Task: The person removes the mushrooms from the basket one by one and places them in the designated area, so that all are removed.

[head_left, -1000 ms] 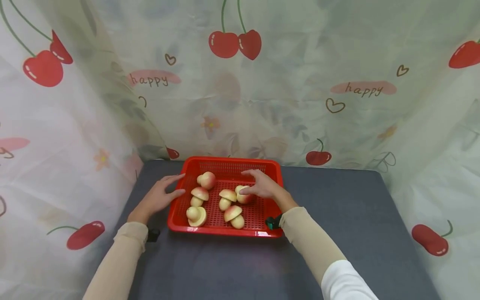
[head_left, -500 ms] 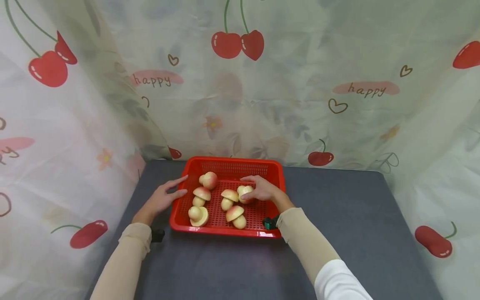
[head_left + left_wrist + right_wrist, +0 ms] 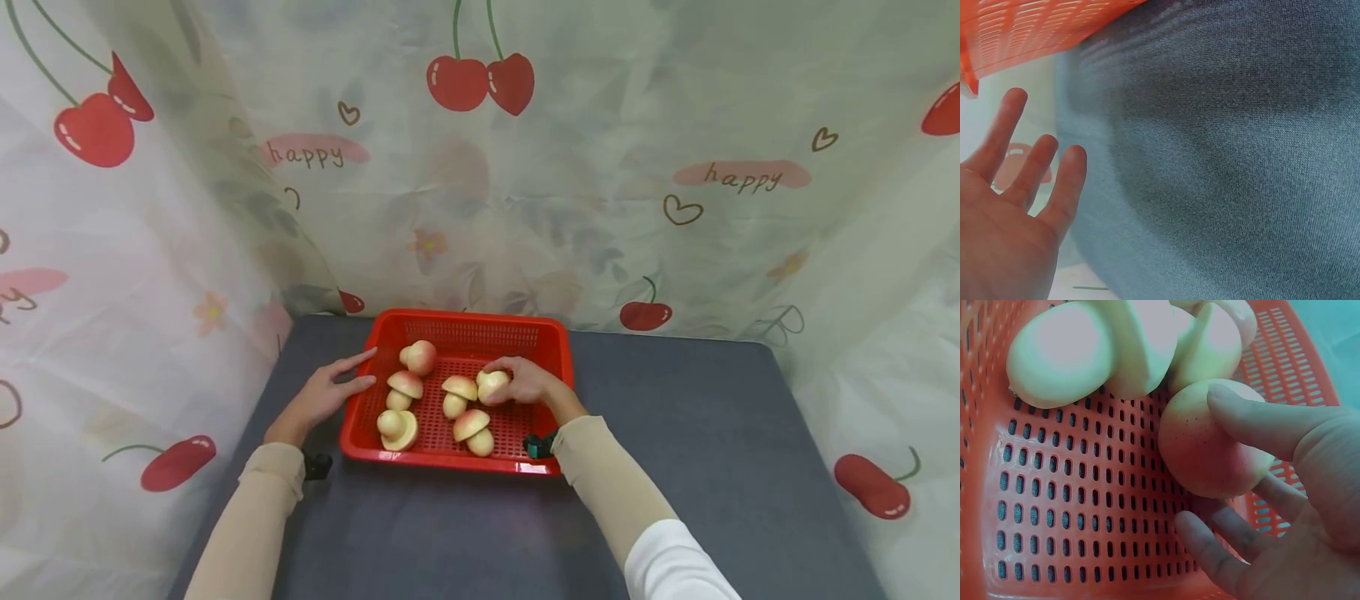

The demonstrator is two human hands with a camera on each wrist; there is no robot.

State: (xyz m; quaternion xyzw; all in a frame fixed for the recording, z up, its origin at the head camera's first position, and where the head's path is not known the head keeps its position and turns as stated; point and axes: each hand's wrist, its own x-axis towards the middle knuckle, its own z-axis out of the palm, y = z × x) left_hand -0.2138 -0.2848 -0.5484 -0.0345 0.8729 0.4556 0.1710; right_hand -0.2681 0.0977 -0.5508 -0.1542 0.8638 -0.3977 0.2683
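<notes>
A red plastic basket (image 3: 450, 462) with slotted walls holds several smooth, cream mushrooms with pinkish-red caps. In its right half, my right hand (image 3: 531, 383) grips one mushroom (image 3: 491, 387). The right wrist view shows the thumb (image 3: 1254, 422) across the top of that mushroom's reddish cap (image 3: 1204, 450), with fingers curled beneath. Beside it lie two others, an upright mushroom (image 3: 456, 396) and a tilted mushroom (image 3: 474, 433). My left hand (image 3: 322, 398) is at the basket's left rim, fingers spread and holding nothing; in the left wrist view, its fingers reach below the basket wall (image 3: 1029, 37).
Along the basket's left side lie three more mushrooms: one on its side (image 3: 418, 357), one upright (image 3: 405, 390) and one cap-down (image 3: 397, 429). A dark grey cloth (image 3: 660, 417) covers the table. A cherry-print curtain (image 3: 585, 208) hangs behind and at both sides.
My right hand has lowered slightly and its fingers have closed round the mushroom at the right. The left hand has stayed by the rim. The view has shifted a little.
</notes>
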